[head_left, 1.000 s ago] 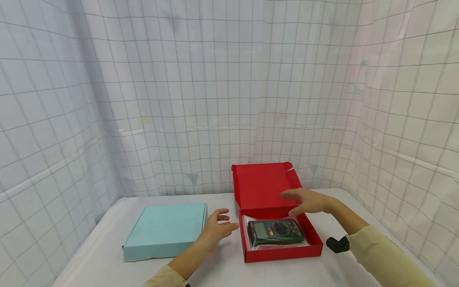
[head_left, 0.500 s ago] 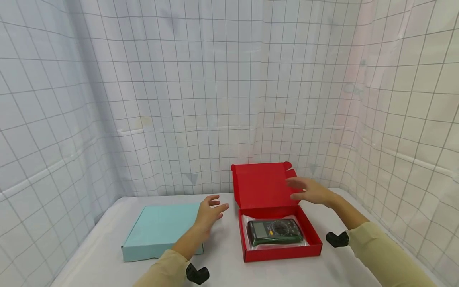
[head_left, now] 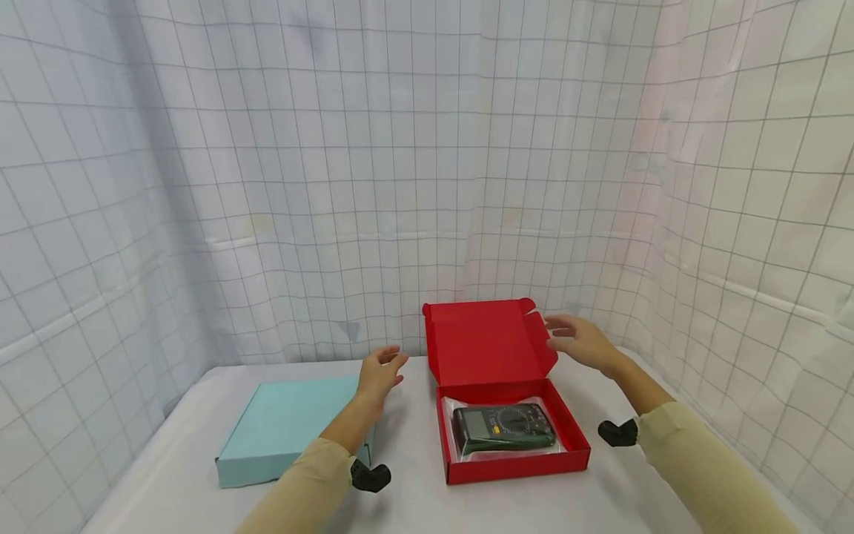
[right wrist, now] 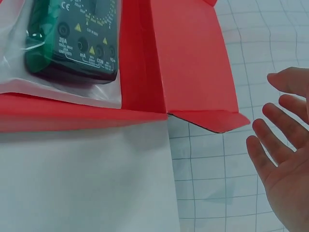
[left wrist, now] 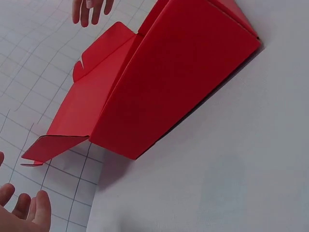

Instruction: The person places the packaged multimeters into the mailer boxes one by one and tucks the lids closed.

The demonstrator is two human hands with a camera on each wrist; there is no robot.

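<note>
Red box (head_left: 510,415): sitting open at lower centre of the table (head_left: 414,482), lid standing up, meter (head_left: 503,428) lying inside.
Right hand (head_left: 580,341): spread, hovering just right of the lid edge, not touching.
Left hand (head_left: 378,373): relaxed open, hovering between both boxes.
Blue box (head_left: 287,426): lying shut, lower left.
Change: both hands are rising farther up the frame.

In the left wrist view we see only the fingertips of the left hand (left wrist: 24,212) at the lower left edge; the palm is cut off. The right hand (left wrist: 91,8) shows there as fingers only, cropped by the top edge. The red box (left wrist: 164,77) hides its own inside from that camera. In the right wrist view the multimeter (right wrist: 72,38) is cut by the top edge, its labels too small for us to read under the plastic bag (right wrist: 63,89).
</note>
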